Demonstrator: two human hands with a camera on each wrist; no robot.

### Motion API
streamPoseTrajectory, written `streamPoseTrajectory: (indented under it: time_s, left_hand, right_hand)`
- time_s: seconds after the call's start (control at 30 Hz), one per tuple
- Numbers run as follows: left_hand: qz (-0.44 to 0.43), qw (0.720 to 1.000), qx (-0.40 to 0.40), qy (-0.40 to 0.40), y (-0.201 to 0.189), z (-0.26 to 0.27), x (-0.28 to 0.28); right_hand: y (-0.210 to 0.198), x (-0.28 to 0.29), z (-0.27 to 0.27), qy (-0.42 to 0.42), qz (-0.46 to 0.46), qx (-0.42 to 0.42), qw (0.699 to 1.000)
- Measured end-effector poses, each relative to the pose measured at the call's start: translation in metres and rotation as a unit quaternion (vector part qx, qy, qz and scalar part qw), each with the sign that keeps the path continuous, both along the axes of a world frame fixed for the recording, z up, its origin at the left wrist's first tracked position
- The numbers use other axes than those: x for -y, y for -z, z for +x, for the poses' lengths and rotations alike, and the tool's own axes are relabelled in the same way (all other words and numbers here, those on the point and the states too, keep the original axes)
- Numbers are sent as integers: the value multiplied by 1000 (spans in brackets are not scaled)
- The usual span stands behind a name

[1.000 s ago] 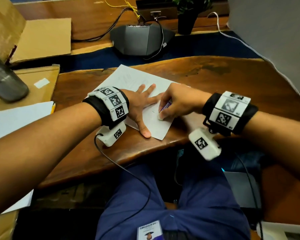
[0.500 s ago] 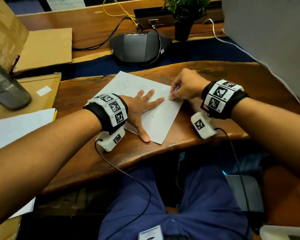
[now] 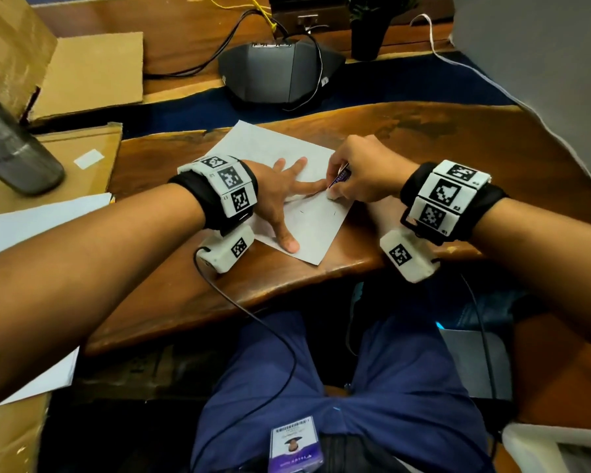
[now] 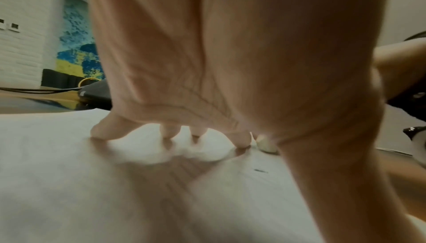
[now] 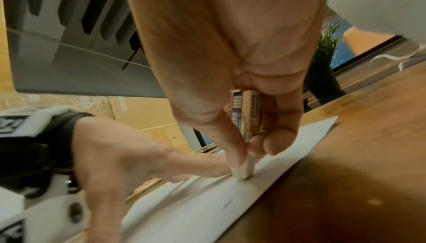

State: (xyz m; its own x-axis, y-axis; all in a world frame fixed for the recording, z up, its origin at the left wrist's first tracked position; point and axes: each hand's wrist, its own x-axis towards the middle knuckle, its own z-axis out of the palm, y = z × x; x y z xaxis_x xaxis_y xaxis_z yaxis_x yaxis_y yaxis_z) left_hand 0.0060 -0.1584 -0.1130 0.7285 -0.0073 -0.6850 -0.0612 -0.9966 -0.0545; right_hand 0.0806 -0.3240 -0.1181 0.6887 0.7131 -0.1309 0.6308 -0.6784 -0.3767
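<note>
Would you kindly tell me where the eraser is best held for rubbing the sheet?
Grip the eraser by its printed sleeve, coming from above with thumb and fingers on its flat faces, as the right hand does. It stands tilted with its bare white tip on the sheet, so keep that end free.

eraser [image 5: 246,170]: white, purple sleeve, tip on sheet | sheet [image 3: 270,148]: white, flat

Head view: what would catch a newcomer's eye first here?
The two hands meeting on a white sheet of paper at the near edge of the wooden desk: the left hand lies flat with fingers spread, and the right hand pinches an eraser with its white tip on the sheet. Behind them sits a grey conference phone.
</note>
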Motion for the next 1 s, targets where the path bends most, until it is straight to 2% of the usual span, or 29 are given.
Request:
streamPoseTrajectory:
  time_s: [0.23, 0.3, 0.4, 0.47, 0.57, 0.6, 0.67, 0.77, 0.9, 0.93, 1.0]
  left_hand:
    - [12, 1000, 1, -10, -4, 4, 9]
    - [20, 1000, -2, -5, -4, 4, 9]
    - [34, 999, 3, -3, -4, 4, 10]
    - [37, 999, 4, 0, -3, 4, 10]
    - [27, 1000, 1, -4, 0, 5, 8]
    - [30, 1000, 0, -5, 0, 6, 8]
    - [38, 999, -1, -4, -1, 6, 10]
    - [34, 999, 2, -5, -2, 5, 12]
    - [46, 999, -8, -14, -3, 9, 13]
    - [50, 999, -9, -15, -3, 11, 14]
    - [52, 998, -10, -15, -2, 13, 15]
  right_hand:
    - [-2, 0, -48, -93, -38, -102, 990]
    - [-5, 1, -31, -49, -23, -119, 991]
    - [-6, 3, -13, 16, 9, -48, 999]
    - [-1, 3, -23, -12, 8, -40, 999]
    - [2, 6, -45, -86, -33, -81, 992]
    - [0, 7, -41, -84, -32, -99, 991]
    - [-5, 7, -16, -29, -5, -104, 994]
    - [-8, 6, 10, 38, 10, -43, 998]
    - [-4, 2, -12, -47, -42, -75, 995]
    - [-3, 1, -13, -52, -45, -101, 993]
    - [-6, 0, 2, -6, -15, -133, 991]
